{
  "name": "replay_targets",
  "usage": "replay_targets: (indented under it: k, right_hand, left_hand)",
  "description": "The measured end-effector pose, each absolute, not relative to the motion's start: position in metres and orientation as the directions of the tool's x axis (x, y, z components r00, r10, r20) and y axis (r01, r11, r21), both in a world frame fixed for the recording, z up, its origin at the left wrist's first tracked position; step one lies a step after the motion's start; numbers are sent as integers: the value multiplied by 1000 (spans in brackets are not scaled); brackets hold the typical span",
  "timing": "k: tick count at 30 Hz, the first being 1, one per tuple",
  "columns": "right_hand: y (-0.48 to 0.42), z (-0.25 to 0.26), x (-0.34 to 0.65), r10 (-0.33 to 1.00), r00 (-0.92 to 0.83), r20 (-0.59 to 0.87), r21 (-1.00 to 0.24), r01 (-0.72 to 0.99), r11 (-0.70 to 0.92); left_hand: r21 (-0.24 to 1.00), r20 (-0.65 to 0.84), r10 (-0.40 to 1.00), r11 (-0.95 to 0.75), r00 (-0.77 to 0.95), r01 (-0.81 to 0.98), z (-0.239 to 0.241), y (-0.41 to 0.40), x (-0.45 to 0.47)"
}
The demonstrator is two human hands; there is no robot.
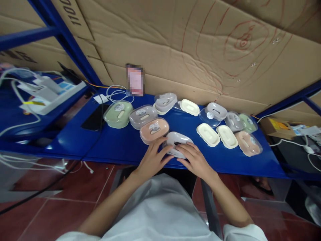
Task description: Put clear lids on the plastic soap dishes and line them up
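down at the near edge of the blue shelf [120,144], around its middle: grey box [177,144], clear lid on, gripped from both sides. left hand [152,159] curled on its left end, fingers narrow and pressed against the side; right hand [194,159] laid over its right end, fingers bent across the lid. touching the box's left side, a pink box [154,130], with a grey-lidded box [142,116] just behind that and a green box [118,113] further left toward the back. right of the hands, two cream trays [217,134] side by side, then a pink lidded box [248,143] near the right edge. along the back edge, more boxes and loose lids [213,112], a blurred card [135,80] leaning on the cardboard wall [200,43]. black phone [95,118] flat near the left edge, white cable [112,92] coiled behind it. white sleeves and lap below, red floor tiles [50,207] under the shelf.
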State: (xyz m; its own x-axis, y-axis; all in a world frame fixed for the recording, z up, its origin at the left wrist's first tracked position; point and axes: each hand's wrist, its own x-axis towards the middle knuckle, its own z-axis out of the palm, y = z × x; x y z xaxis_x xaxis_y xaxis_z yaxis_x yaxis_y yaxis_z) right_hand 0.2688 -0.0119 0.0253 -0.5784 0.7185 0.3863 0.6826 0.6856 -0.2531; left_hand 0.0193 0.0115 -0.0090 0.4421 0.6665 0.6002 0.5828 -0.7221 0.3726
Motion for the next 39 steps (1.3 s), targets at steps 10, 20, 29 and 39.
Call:
replay_targets:
  k: [10,20,29,39]
  right_hand:
    - [-12,22,266,741,-552,382,-337,664,668]
    - [35,24,299,837,-350,421,-294,820,491]
    - [1,3,344,863,-53,503,-113,985,127]
    - [-77,10,307,875,-302,379,-242,880,408]
  left_hand:
    - [437,572,692,-711,439,552,-10,12,19]
    - [395,444,685,-728,577,560,-3,13,20]
    - [505,523,690,-723,500,471,-5,12,16]
    - [408,565,666,-738,487,537,-8,12,22]
